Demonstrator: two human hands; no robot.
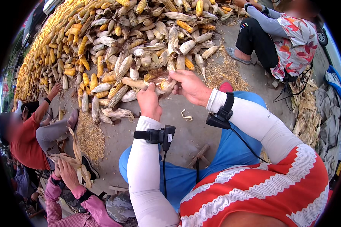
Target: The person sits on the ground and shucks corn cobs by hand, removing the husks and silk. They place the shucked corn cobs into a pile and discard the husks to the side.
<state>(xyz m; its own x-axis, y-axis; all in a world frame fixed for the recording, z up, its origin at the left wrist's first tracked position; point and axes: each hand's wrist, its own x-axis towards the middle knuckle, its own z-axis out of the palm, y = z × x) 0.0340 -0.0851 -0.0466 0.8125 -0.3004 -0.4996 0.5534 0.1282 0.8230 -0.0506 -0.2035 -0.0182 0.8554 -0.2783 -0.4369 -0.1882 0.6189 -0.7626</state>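
Both my hands hold one ear of corn [164, 85] whose dry husk is partly opened, with yellow kernels and brown silk showing. My left hand [149, 100] grips the husk from the left, thumb on top. My right hand [191, 85] pinches the husk on the ear's right side. The ear is just above the near edge of a large corn pile [147, 37], where husked yellow cobs and ears in pale dry husks lie mixed. A pale ear [133, 82] lies right beyond my left hand.
A co-worker in a floral top [297, 42] sits at the upper right, one in a red shirt [27, 144] at the left, and one in pink sleeves [88, 204] at the lower left. Loose kernels [89, 136] cover parts of the concrete. Stripped husks [307, 113] lie at the right.
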